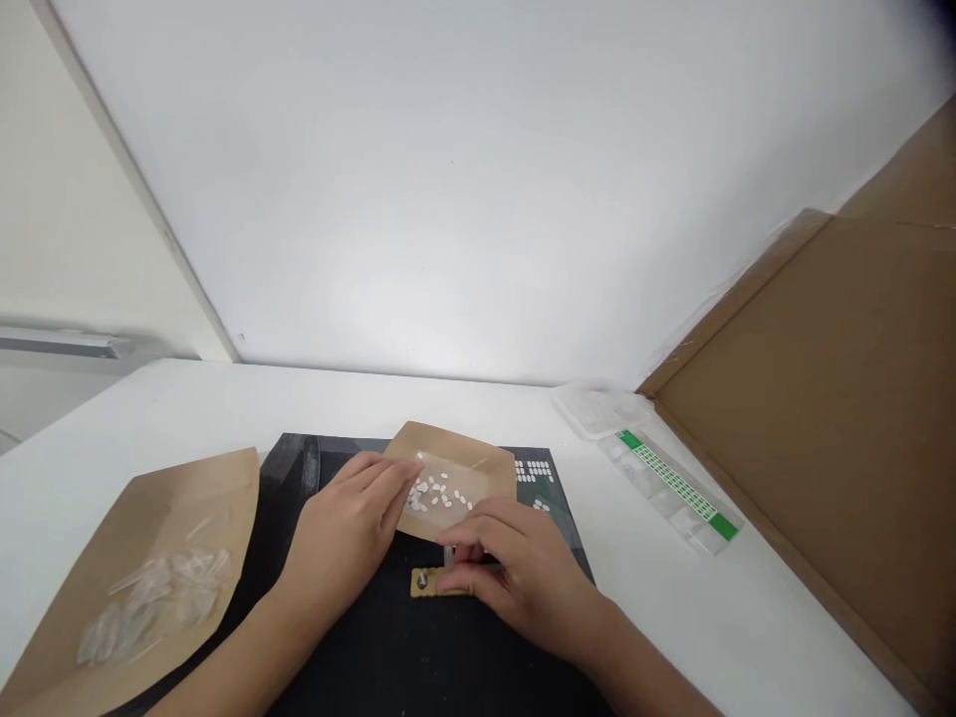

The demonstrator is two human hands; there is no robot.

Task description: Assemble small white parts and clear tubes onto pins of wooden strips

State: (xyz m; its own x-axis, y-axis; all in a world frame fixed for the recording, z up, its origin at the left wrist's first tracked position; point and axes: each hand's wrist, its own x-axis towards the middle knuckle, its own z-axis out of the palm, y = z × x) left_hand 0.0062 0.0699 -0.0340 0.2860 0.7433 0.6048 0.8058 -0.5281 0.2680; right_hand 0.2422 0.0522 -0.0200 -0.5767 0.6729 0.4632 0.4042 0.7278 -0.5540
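r hand (pixel 523 573) had fingers clamped on a clear tube (pixel 449 556) at abt 12 o'clock from the tan block (pixel 429 590), prob best kept upright w/ a light grip, while l hand (pixel 348 523) was at 9 o'clock on the tray (pixel 489 460), finger grip unclear.

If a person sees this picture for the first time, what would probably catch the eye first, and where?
Probably the left hand and right hand at lower centre, the left at a paper tray with small white pieces, the right at a small tan block. Next may come the larger paper tray of clear pieces at lower left, and the big brown cardboard along the right edge.
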